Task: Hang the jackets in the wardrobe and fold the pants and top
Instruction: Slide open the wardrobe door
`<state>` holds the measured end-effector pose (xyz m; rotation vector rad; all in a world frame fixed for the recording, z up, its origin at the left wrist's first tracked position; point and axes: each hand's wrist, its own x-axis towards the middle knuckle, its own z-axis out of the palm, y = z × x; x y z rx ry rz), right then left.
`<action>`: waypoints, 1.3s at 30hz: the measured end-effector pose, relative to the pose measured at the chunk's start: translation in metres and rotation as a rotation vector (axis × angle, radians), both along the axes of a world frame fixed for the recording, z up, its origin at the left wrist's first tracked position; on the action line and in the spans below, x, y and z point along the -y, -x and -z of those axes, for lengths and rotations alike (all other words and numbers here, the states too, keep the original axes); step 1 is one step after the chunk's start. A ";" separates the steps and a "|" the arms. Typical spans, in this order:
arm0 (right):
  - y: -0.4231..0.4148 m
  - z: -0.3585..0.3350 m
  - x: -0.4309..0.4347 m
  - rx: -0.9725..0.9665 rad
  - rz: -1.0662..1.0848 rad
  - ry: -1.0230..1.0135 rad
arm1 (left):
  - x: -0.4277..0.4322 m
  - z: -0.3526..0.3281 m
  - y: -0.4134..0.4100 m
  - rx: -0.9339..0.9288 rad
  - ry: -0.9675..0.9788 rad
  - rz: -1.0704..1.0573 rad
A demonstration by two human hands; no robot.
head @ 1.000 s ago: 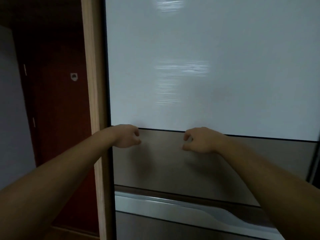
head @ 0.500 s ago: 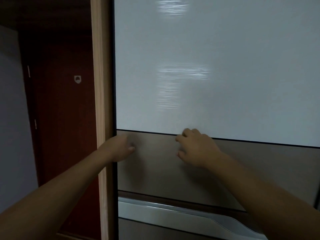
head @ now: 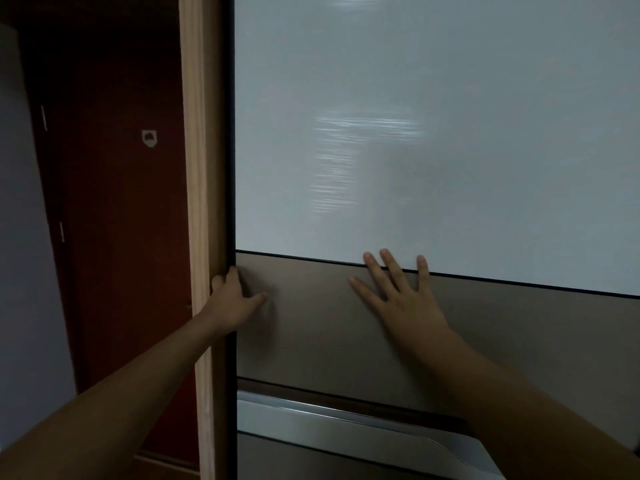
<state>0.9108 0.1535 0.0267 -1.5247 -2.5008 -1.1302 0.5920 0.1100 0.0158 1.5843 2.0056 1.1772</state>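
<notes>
Left fingers (head: 217, 282) curl round the left edge of the wardrobe door (head: 433, 140), tips hidden in the gap beside the frame (head: 199, 202); thumb lies straight on the tan panel (head: 311, 334); left hand (head: 235, 301) grips that edge, forearm running down to the bottom left corner. Right fingers (head: 389, 263) are straight and spread, tips crossing the dark seam onto the white panel (head: 485, 98); right hand (head: 401, 301) lies flat, palm on the tan panel, holding nothing; right forearm runs off at lower right. Hands are apart, left at the edge, right nearer mid-door. Wardrobe door fills centre and right of view, its left edge against the pale wood frame; cannot tell if there is any gap open. A silver handle strip (head: 329, 424) runs below the tan panel. Left of the frame, a red door (head: 117, 237) with a small white badge (head: 150, 137); grey wall (head: 20, 271) at far left. Room dim.
</notes>
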 end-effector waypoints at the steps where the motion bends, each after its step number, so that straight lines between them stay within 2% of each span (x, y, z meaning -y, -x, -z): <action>1: -0.001 0.000 -0.001 0.004 0.007 -0.005 | -0.004 0.002 -0.002 0.005 -0.022 -0.020; 8: -0.019 0.003 -0.003 0.041 0.051 -0.011 | -0.013 0.004 -0.018 0.036 -0.017 -0.077; 20: -0.087 0.004 0.014 -0.052 0.115 0.079 | -0.014 0.011 -0.081 0.000 -0.037 0.087; 30: -0.135 0.015 0.039 -0.415 0.202 0.140 | -0.015 0.012 -0.152 -0.051 -0.015 0.318; 34: -0.153 0.021 0.049 -0.479 0.198 0.164 | -0.015 0.020 -0.184 -0.059 -0.060 0.447; 39: -0.182 0.028 0.057 -0.606 0.254 0.368 | -0.010 0.019 -0.230 -0.053 -0.062 0.557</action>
